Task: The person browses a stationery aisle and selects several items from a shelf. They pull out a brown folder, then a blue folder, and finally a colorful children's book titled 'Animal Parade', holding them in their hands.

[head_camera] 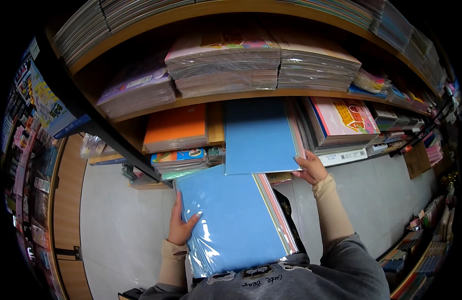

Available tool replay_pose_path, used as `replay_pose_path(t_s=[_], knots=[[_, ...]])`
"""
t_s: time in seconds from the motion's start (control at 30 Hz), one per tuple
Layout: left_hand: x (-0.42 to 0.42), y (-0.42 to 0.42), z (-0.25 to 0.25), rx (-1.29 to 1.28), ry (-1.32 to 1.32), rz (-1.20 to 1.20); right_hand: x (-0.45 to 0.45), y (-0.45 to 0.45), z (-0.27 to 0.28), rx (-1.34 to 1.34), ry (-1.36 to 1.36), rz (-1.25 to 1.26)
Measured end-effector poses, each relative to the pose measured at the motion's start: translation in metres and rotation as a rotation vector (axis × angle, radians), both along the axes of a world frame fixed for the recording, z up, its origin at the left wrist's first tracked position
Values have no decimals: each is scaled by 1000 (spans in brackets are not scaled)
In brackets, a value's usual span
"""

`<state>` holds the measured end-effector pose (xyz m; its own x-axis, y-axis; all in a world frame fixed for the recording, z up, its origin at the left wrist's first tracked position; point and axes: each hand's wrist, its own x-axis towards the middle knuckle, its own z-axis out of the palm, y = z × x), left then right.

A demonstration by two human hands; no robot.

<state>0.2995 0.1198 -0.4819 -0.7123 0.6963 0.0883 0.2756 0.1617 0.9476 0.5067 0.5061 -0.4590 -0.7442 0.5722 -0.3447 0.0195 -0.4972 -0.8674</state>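
My left hand (182, 223) grips the left edge of a plastic-wrapped stack of blue-topped paper packs (231, 221), its thumb on top; the stack rests against my body. My right hand (309, 167) pinches the lower right corner of another blue-topped paper pack (259, 138), whose far end lies in the shelf bay. The near edge of this pack overlaps the far edge of the stack. Pink, yellow and pale sheets show along the right side of both.
Wooden shelf boards (212, 94) hold wrapped paper stacks (223, 67). An orange-topped stack (174, 125) sits left of the bay, a pink-covered stack (343, 120) right. A black shelf post (114, 138) slants at left. Goods line both sides of the grey floor (114, 225).
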Motion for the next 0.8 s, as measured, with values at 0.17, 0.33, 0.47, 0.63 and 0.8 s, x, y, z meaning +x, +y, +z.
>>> replay_pose_path(t_s=[0.17,0.33,0.47,0.63,0.8], knots=[[-1,0,3,1,2,2,-23,16,-15,-157,31,-169],[0,-5,1,-4,9,23,-29,-41,11,889,-475,-291],[0,-3,0,-1,51,15,-41,-59,10,1590,-432,-217],[-1,-2,1,-4,10,7,-79,-46,-10,1699,-661,135],[0,-4,0,1,23,39,-100,-11,-18,1685,-740,203]])
